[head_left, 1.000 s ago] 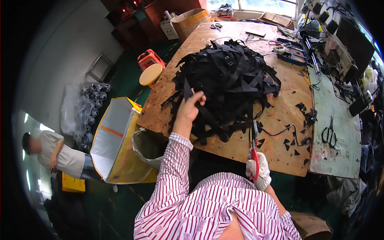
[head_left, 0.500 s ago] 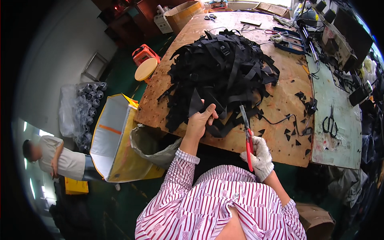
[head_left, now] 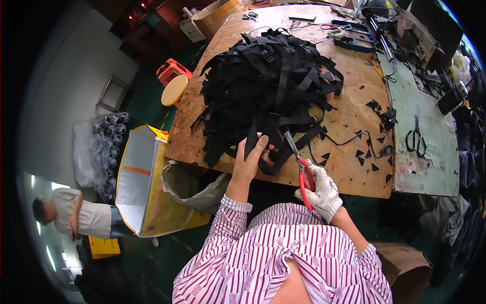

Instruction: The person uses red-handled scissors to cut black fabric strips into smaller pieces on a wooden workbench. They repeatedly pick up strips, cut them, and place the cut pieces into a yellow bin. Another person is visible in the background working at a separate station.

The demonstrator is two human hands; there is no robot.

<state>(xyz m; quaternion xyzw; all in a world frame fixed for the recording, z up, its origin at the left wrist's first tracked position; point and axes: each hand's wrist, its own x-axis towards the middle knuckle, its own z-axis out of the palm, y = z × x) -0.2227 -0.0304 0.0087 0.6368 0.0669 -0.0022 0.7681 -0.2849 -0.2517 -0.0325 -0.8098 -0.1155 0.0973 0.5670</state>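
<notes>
Black webbing strap [head_left: 251, 140] is pinched in my bare left hand [head_left: 246, 163], its pointed end standing up past the thumb and another length looping down to the right. My right hand [head_left: 324, 192], in a white knitted glove, is wrapped round the red handles of a plier-like cutting tool [head_left: 305, 178]. Its long metal jaws point up and left, close to the strap loop; whether they touch it I cannot tell. Just beyond both hands lies a big tangled heap of black straps [head_left: 243, 76], with a few buckles among them.
Small black triangular scraps [head_left: 360, 158] dot the wooden table [head_left: 354, 109]. Black scissors [head_left: 416, 139] lie on the pale green board [head_left: 425, 172] at right. A blue tray [head_left: 354, 43] sits far right. An open sack [head_left: 190, 190] and yellow bin [head_left: 152, 202] stand left; a person [head_left: 83, 213] is beyond.
The tool has tilted further left, its handles spread wider, and its tip has come nearer the strap in my left hand. The whole view has shifted slightly.
</notes>
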